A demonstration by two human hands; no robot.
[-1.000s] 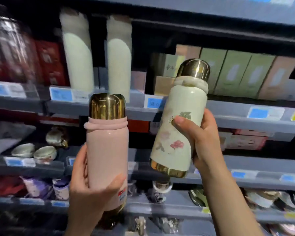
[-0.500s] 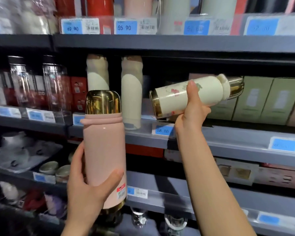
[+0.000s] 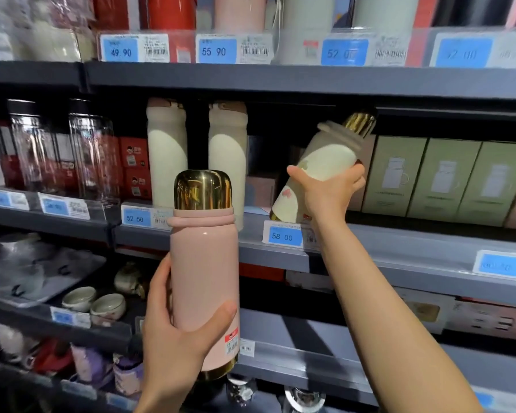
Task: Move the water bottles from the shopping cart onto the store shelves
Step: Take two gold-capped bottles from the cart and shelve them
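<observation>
My left hand (image 3: 173,338) grips the pink bottle (image 3: 204,272) low on its body, thumb across the front, holding it upright in front of the shelves; its gold cap (image 3: 202,189) points straight up. A small red-and-white sticker (image 3: 231,341) sits near its base, too small for me to read. My right hand (image 3: 328,192) is wrapped round the cream floral bottle (image 3: 319,171), which leans with its gold top up and to the right, its lower end just above the middle shelf (image 3: 399,242) edge. My fingers hide part of the flower print, and I cannot tell whether the base touches the shelf.

The price tags I can read: 49 90 (image 3: 119,51) and 55 90 (image 3: 213,51) on the upper rail, then 52 00 (image 3: 341,53), partly blurred. On the middle rail, 52 50 (image 3: 134,218) at left and 58 00 (image 3: 282,236) just under the floral bottle. The tags far left and far right are smeared beyond reading.

Two tall cream flasks (image 3: 197,156) stand behind the pink bottle, which covers their lower parts. Green boxes (image 3: 447,177) to the right carry faint cup outlines; their text is illegible. The top shelf's bottles are cut off by the frame.
</observation>
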